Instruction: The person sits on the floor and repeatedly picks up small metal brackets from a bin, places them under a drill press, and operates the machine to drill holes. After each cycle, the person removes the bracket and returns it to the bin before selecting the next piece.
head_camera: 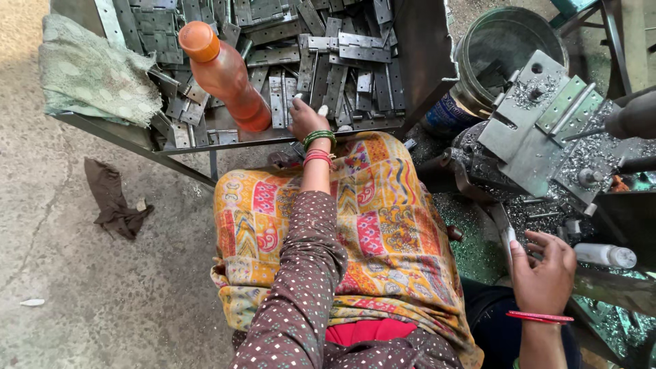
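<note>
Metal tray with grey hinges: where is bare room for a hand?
Little room: grey metal hinges crowd the metal tray. A bare strip lies by the front rim, between the orange plastic bottle and the left hand.

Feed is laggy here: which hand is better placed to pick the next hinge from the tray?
Probably the left hand: it is already on the metal hinges in the tray. The right hand is by the drilling jig.
</note>
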